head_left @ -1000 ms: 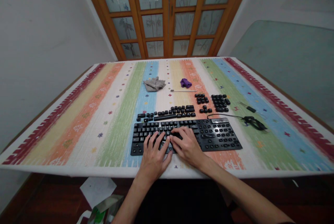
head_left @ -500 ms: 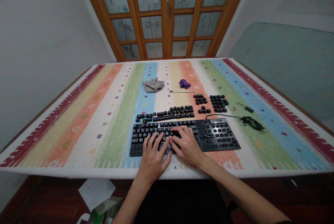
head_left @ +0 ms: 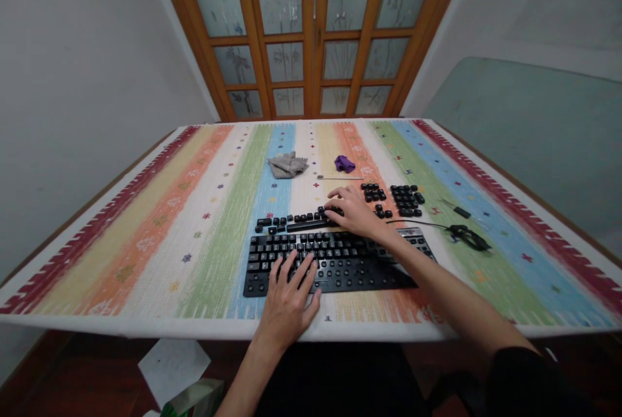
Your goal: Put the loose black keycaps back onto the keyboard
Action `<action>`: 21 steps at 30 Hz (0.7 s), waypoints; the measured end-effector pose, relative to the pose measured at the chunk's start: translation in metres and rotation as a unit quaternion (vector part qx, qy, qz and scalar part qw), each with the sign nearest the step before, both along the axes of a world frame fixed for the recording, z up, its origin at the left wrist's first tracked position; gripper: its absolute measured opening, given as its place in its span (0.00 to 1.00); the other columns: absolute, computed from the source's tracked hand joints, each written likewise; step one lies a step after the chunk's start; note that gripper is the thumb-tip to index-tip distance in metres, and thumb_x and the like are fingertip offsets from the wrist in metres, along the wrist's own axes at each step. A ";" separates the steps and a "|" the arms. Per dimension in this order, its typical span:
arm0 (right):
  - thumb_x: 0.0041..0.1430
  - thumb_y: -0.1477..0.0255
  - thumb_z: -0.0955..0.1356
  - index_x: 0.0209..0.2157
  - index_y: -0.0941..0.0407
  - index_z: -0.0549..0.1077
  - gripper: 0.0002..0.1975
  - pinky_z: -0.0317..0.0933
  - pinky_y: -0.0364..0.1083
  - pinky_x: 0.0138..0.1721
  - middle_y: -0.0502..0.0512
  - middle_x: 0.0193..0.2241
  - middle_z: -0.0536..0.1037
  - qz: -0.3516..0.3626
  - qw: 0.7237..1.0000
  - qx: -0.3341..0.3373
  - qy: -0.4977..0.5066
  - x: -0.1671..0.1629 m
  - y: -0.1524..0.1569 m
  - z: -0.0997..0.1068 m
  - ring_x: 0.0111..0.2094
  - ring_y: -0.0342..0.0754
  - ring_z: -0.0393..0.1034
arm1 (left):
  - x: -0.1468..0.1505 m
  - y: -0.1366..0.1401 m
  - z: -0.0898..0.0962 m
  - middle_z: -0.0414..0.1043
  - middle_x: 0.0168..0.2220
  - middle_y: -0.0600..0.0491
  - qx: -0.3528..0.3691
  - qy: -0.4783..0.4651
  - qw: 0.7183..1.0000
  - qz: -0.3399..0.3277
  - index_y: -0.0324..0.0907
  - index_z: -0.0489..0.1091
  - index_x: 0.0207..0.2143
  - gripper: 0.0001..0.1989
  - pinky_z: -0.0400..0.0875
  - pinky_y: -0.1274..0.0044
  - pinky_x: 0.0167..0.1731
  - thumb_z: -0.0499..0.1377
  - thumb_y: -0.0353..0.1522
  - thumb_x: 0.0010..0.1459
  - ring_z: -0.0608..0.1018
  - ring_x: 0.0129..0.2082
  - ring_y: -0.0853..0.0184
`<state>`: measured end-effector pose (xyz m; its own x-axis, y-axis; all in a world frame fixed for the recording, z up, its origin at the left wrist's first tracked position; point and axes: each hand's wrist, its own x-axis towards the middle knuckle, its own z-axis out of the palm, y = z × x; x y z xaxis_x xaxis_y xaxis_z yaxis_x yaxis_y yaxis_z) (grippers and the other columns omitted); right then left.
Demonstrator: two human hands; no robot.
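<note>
A black keyboard (head_left: 350, 281) lies near the table's front edge, its upper left filled with keycaps and its lower rows and right side showing bare switches. My left hand (head_left: 289, 300) rests with spread fingers on its lower left part, holding nothing. Behind the keyboard are rows of loose keycaps (head_left: 304, 217), with a long spacebar keycap (head_left: 305, 225) in front. My right hand (head_left: 354, 211) reaches over the keyboard to the right end of these rows, fingers bent and tips around a keycap there. The hand and forearm hide some keycaps and part of the keyboard's right side.
More loose keycaps (head_left: 405, 200) lie in groups at the right. Behind are a grey cloth (head_left: 287, 165), a purple cloth (head_left: 345, 163) and a thin stick-like brush (head_left: 340, 177). A bundled cable (head_left: 467, 237) and a small black object (head_left: 461, 212) lie farther right on the striped tablecloth (head_left: 146, 236).
My right hand has left the middle of the keyboard and moved forward to the loose keycaps. My left hand stays on the keyboard. The view has tilted up slightly.
</note>
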<state>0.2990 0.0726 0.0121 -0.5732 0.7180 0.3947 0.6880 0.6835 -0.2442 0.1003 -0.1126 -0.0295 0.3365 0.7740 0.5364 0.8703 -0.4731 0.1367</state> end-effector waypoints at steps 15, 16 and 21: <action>0.62 0.71 0.68 0.37 0.58 0.82 0.09 0.58 0.53 0.50 0.62 0.40 0.77 0.049 0.995 -0.063 -0.057 -0.013 0.042 -0.018 0.45 0.55 0.66 | -0.001 -0.003 -0.002 0.76 0.49 0.46 0.065 -0.064 0.996 -0.025 0.38 0.73 0.49 0.13 0.67 0.59 0.55 0.58 0.29 0.63 0.72 0.54 0.55; 0.63 0.71 0.68 0.37 0.59 0.82 0.09 0.58 0.53 0.51 0.62 0.40 0.77 0.050 0.995 -0.064 -0.059 -0.013 0.042 -0.018 0.46 0.55 0.66 | -0.001 -0.003 -0.002 0.76 0.49 0.46 0.065 -0.066 0.995 -0.026 0.39 0.73 0.49 0.12 0.68 0.59 0.55 0.58 0.29 0.62 0.72 0.54 0.55; 0.62 0.71 0.68 0.38 0.58 0.82 0.09 0.58 0.53 0.50 0.62 0.40 0.76 0.055 0.994 -0.068 -0.060 -0.010 0.044 -0.018 0.46 0.56 0.65 | -0.003 -0.004 0.000 0.77 0.48 0.47 0.062 -0.062 0.995 -0.052 0.39 0.73 0.50 0.14 0.67 0.60 0.55 0.58 0.28 0.62 0.72 0.54 0.56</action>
